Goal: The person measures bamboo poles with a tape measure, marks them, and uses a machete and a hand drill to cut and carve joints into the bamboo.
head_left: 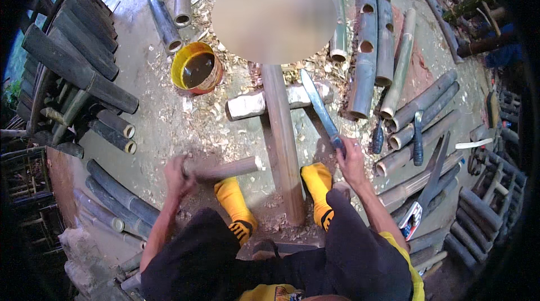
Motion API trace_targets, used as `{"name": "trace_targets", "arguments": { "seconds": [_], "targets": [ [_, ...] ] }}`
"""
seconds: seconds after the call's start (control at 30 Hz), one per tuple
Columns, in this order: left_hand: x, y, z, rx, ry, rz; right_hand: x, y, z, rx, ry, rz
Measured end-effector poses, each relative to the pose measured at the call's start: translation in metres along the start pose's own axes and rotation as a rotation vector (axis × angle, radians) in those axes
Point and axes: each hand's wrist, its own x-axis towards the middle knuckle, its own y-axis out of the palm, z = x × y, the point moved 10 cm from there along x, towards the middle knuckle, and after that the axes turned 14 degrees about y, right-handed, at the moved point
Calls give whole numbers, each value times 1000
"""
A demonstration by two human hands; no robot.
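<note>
My right hand [351, 161] is closed round the handle of a long-bladed knife [319, 104], whose blade slants up and to the left. Its tip lies over a pale, chipped log [248, 104]. A thick bamboo pole [281, 138] rests across that log, and its near end is on the floor between my feet. Its far end is hidden by a blurred oval. At the left, my left hand [176, 174] is smeared by motion but appears closed round the end of a short round wooden stick [228, 168]. The stick points right, toward the pole, above my left yellow sock [232, 200].
A yellow-and-red bucket [209, 84] of dark liquid stands beyond my left hand, among pale wood chips. Bamboo tubes with cut holes [365, 48] lie at the far right. Chisel-like tools [418, 138] and a handsaw [430, 183] lie to the right. Bamboo pieces [121, 194] lie at left.
</note>
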Motion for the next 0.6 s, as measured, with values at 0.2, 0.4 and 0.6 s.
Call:
{"name": "trace_targets", "arguments": {
  "seconds": [0.2, 0.4, 0.6],
  "targets": [
    [4, 73, -42, -51, 141, 391, -1, -36, -21, -128, 18, -268],
    [-16, 70, -12, -462, -220, 502, -12, -81, -102, -217, 216, -275],
    [-16, -51, -12, -745, -512, 199, -8, -40, -82, -102, 186, -37]
  ]
}}
